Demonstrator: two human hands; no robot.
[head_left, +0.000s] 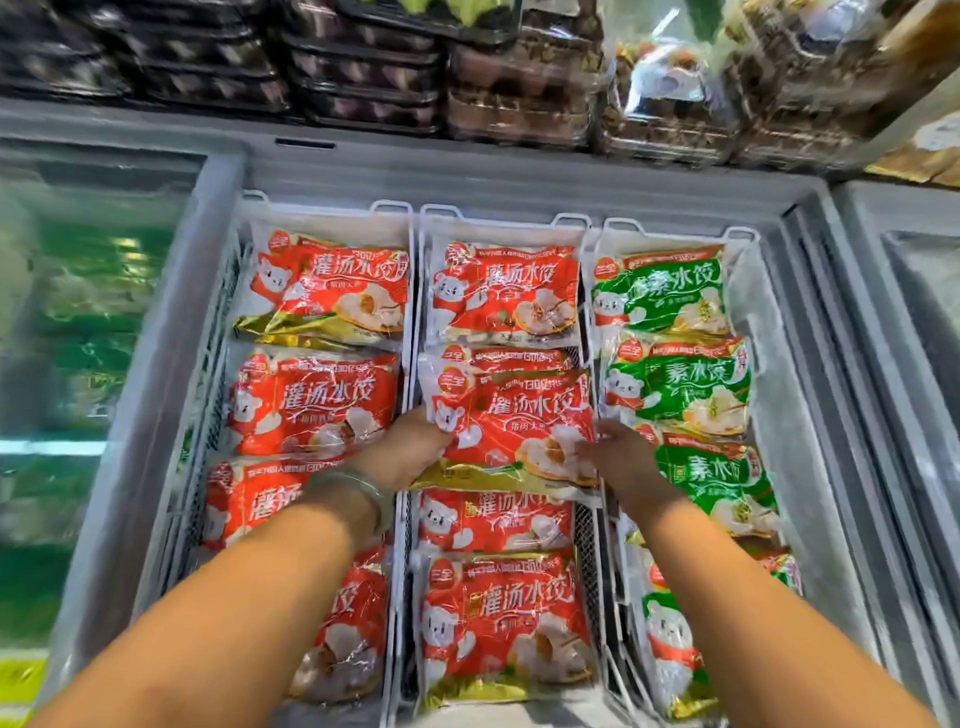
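Dumpling bag (511, 415), likely slick and weighty, best held at 2 side edges: left hand (415, 449) clasps 1, right hand (621, 457) blurred, hold unclear.

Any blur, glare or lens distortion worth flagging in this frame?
Head view: the wide-angle lens bows the grey freezer rim; glare streaks the held red plastic dumpling bag; right hand motion-blurred, left hand sharper; dark stacked trays at top look soft.

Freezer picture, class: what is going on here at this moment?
A person reaches into an open chest freezer. The left hand grips the left edge of a red dumpling bag above the middle basket; the right hand touches its right side, blurred. Red bags fill the left and middle baskets, green bags the right.
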